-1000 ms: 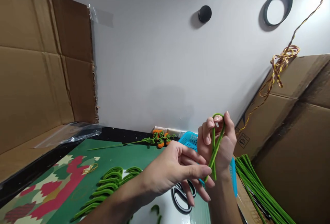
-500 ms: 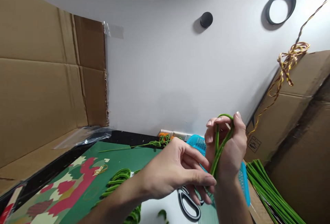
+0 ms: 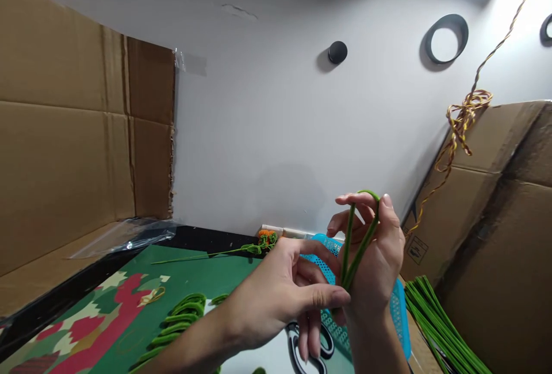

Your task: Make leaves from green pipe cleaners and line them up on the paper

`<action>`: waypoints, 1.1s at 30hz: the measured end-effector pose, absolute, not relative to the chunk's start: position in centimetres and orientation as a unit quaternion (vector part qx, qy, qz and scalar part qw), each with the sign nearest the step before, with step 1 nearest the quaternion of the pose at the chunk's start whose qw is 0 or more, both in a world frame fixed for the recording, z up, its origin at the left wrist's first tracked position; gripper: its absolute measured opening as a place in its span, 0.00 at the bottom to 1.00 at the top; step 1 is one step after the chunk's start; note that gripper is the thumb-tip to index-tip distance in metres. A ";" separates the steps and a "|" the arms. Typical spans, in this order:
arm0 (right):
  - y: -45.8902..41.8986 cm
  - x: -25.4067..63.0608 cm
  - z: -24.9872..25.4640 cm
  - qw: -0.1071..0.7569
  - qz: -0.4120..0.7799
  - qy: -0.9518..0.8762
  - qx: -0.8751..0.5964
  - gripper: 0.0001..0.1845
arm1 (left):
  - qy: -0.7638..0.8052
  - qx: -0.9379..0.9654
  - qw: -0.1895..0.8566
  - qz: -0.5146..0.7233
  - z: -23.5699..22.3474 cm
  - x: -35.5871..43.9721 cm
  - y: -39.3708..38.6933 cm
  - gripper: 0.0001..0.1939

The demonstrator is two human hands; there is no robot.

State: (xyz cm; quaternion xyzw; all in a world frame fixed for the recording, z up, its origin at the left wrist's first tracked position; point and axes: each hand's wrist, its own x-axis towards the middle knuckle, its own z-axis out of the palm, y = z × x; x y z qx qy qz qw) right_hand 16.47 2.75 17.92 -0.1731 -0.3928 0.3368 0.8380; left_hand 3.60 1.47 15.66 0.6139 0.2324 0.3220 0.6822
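A green pipe cleaner (image 3: pixel 363 243), bent into a narrow loop, is stretched between my two hands. My right hand (image 3: pixel 379 265) is raised, palm toward me, with the loop's rounded top pinched between thumb and fingertips. Lower down, my left hand (image 3: pixel 287 293) pinches the point where the two strands meet, between thumb and fingers. Scissors (image 3: pixel 295 351) with black-and-grey handles lie under my left hand, partly covered. Several bent green pipe cleaners (image 3: pixel 179 325) lie beside my left forearm.
A blue perforated basket (image 3: pixel 401 319) stands behind my right wrist. Straight green pipe cleaners (image 3: pixel 444 328) lie in a bundle at right. An orange flower with green stem (image 3: pixel 265 239) lies at the mat's (image 3: pixel 207 273) back. Cardboard (image 3: pixel 64 144) walls the left side; a cardboard box (image 3: pixel 487 213) stands right.
The view has tilted up and shifted a little. The loop has become a straighter, narrower V, and my right fingers have spread somewhat. Both hands keep hold of the pipe cleaner.
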 end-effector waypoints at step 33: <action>4.7 19.2 17.3 0.819 0.305 -0.437 -0.212 0.12 | 0.190 0.632 0.703 0.265 15.2 3.7 2.0 0.18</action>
